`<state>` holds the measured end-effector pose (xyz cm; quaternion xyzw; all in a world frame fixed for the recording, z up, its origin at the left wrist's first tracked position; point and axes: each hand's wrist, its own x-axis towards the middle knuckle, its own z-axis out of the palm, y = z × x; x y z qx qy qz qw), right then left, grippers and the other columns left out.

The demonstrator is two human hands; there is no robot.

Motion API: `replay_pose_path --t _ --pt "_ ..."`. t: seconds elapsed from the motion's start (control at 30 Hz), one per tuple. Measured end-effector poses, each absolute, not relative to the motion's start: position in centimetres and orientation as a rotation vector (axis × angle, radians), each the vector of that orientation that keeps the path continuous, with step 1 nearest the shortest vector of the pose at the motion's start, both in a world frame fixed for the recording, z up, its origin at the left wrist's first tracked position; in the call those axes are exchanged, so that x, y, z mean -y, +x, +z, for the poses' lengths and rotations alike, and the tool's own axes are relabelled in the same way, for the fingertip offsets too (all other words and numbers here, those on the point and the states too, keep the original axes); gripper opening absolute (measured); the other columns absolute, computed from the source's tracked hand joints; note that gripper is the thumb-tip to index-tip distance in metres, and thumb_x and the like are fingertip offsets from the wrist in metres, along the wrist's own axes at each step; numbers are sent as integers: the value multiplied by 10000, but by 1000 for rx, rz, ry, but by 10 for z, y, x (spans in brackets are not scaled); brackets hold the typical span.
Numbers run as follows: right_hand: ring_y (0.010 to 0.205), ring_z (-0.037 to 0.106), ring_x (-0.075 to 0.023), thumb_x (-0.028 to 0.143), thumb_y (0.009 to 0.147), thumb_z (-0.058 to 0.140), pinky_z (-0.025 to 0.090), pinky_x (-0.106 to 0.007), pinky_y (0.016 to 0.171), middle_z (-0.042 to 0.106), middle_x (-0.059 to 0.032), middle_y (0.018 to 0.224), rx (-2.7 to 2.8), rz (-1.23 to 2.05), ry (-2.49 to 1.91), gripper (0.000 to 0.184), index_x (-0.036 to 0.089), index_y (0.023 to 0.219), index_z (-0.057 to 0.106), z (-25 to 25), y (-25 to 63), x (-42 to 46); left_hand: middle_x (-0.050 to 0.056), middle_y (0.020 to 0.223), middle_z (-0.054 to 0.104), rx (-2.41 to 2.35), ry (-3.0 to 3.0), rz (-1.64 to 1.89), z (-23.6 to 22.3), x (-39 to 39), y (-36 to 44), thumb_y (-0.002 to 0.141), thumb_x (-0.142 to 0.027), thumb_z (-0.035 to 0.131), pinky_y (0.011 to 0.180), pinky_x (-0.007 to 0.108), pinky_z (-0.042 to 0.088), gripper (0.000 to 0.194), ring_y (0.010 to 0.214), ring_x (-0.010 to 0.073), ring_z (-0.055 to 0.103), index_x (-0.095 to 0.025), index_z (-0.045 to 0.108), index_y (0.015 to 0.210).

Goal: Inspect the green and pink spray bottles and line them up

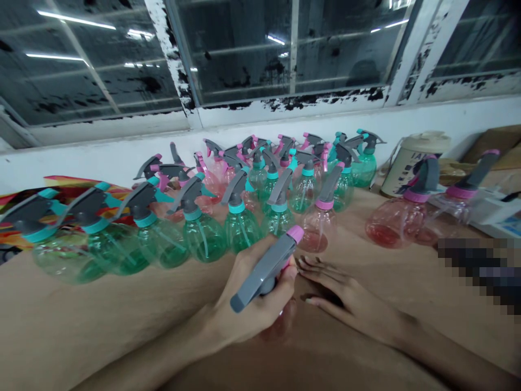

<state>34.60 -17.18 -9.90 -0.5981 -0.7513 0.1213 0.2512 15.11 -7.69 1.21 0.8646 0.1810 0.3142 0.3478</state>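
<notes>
My left hand (248,301) is wrapped round the neck of a pink spray bottle (280,323). Its grey trigger head with a pink nozzle (266,269) sticks up above my fingers. The bottle's clear pink body shows just below my hand, standing on the brown table (101,320). My right hand (348,301) lies beside it on the right, fingers stretched out and flat on the table, fingertips close to the bottle. It holds nothing.
Several green bottles with teal collars (201,231) and pink ones (319,228) stand in rows behind my hands, up to the white wall. Two pink bottles (396,220) and a cream lidded jar (415,160) stand at the right. A window runs above.
</notes>
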Motion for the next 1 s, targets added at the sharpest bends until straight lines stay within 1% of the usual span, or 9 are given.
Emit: replay_pose_path --t 0.1,0.2,0.33,0.47,0.6,0.73,0.83,0.87,1.0 --pt "1308 358 -217 424 895 475 317 -460 1078 437 -29 1409 2045 328 -1624 518 272 1380 371 -99 346 172 -35 688 525 -521 2194 854 10 78 151 763 -163 504 558 253 449 101 578 134 517 -227 541 831" --pt "1306 362 -214 425 898 470 315 -454 1080 436 -34 1409 2047 317 -1621 520 263 1382 368 -100 346 172 -61 621 472 -583 2131 846 5 79 150 763 -174 506 486 245 413 231 502 129 446 -243 522 983" --pt "1317 344 -219 435 890 483 288 -464 1092 436 -38 1410 2041 325 -1605 538 267 1386 361 -100 346 171 -66 647 472 -538 2130 817 0 78 151 759 -145 524 510 246 417 360 524 125 448 -253 465 1097" --pt "1316 345 -242 507 835 536 281 -479 1085 421 -54 1423 2000 435 -1611 632 260 1388 353 -92 341 175 -54 688 522 -499 2139 854 -2 77 152 803 -197 521 514 250 438 327 534 123 482 -238 444 1118" --pt "1254 426 -274 559 752 610 359 -487 1023 453 -63 1395 1839 560 -1598 727 287 1373 348 -76 321 182 -11 847 588 -516 2148 848 -3 77 152 831 -249 541 592 270 487 290 623 131 550 -229 457 1108" --pt "1175 486 -273 589 620 710 428 -436 953 514 -92 1309 1756 479 -1473 869 239 1332 356 -57 286 182 1 919 629 -498 2041 821 -3 78 152 818 -263 589 614 287 532 325 656 144 611 -241 452 1112" --pt "1105 517 -253 571 599 732 446 -403 918 555 -92 1215 1666 411 -1393 830 203 1269 411 -44 264 175 21 1116 594 -475 2055 842 -3 79 151 784 -246 639 860 361 508 420 963 201 608 -272 440 1152" --pt "1081 525 -245 542 621 730 450 -397 904 567 -82 1184 1640 378 -1382 753 204 1230 445 -41 259 172 26 1144 579 -467 2070 835 -2 79 150 777 -259 647 902 386 486 442 1017 217 585 -278 434 1163" --pt "942 566 -238 446 694 698 475 -411 805 618 -61 1024 1627 297 -1481 456 196 1039 537 -33 256 171 70 1179 534 -430 2145 781 -5 78 146 749 -332 647 903 464 464 565 1017 259 562 -255 372 1237"
